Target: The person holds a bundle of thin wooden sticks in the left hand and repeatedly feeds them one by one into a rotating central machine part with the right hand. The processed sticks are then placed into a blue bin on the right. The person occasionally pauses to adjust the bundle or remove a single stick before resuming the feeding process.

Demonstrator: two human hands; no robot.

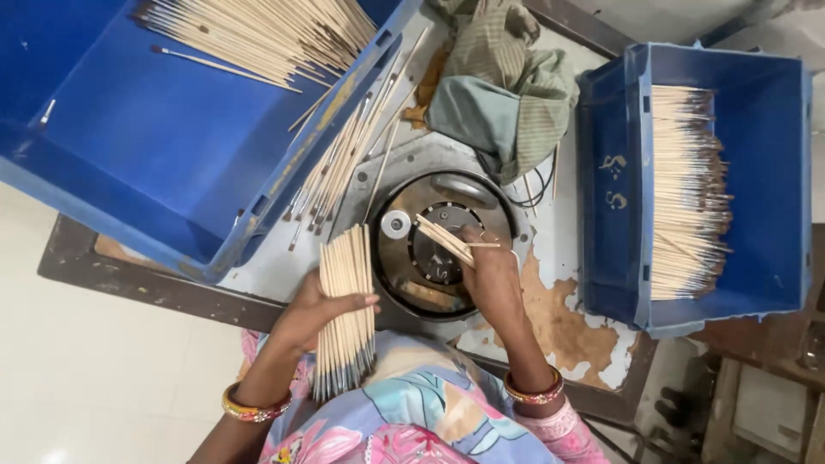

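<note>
From the head camera, the left hand (314, 311) clasps a thick bundle of slim wooden brushes (346, 305) upright over the lap. The right hand (488, 273) pinches a few brush sticks (444, 240) over the round metal machine (430, 249), between two blue plastic crates (155, 146).

A single head-worn camera looks almost straight down, close over the bench (559, 326), with both forearms entering from the bottom edge.
</note>
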